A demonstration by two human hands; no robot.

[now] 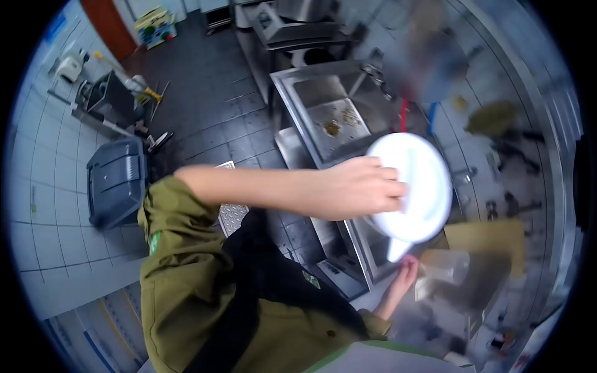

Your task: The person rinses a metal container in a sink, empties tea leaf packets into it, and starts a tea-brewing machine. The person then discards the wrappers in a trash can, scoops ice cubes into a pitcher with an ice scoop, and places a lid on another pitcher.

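Observation:
My left hand (373,189) reaches across from the left, its fingers curled on a round white container (426,186) with a short tapered tab on its lower side. It is blurred, and I cannot tell whether it is a lid or a vessel. Below it, my right hand (401,285) is raised, fingertips close to the tab. Blur hides whether they touch it. Just right of those fingertips is a translucent plastic tub (444,266), also smeared. Behind the white container lies a steel sink (298,124) with brown food scraps on its bottom.
A yellowish board (491,239) and steel counter items sit at the right. Red and blue handles (404,115) stand by the tiled wall. A grey lidded bin (118,177) is at the left on the dark tiled floor (199,112). More steel equipment (292,31) stands beyond the sink.

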